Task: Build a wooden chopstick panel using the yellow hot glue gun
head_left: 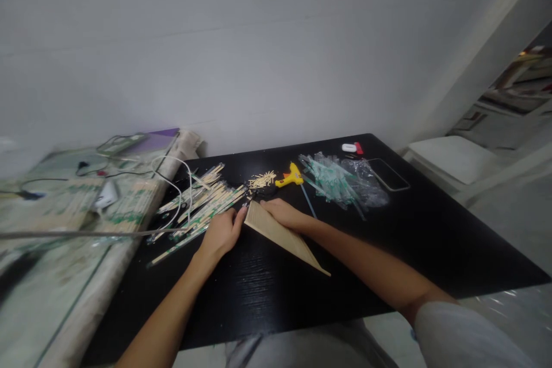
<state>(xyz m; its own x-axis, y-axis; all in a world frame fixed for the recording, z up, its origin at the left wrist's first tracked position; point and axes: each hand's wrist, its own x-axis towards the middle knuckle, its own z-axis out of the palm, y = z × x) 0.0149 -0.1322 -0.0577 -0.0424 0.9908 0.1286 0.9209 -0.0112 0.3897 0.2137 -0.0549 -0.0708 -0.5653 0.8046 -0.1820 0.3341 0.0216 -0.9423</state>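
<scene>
Grey sleeve (466,333), bare hands, one wooden panel (280,234)

Sleeve: on the right arm, lower right, cut short above a bare forearm. Right hand (283,213): fingers grasping the panel along its far side. Left hand (225,231): fingers bent, thumb by the panel's left corner; whether they grip anything cannot be told. Panel: pale, flat, tilted, between the two hands, over a black counter (362,267). Wrapped sticks (211,201): loose pile, green-marked, left of the panel and beyond the left hand. Short stick pieces (262,180): small heap, beyond the hands. Glue gun (292,176): yellow, just right of that heap. Plastic wrappers (332,178): clear and green, crumpled, further right. Flat device (389,175): dark-faced, pale-rimmed, beside the wrappers. White case (349,148): near the counter's far edge.
</scene>
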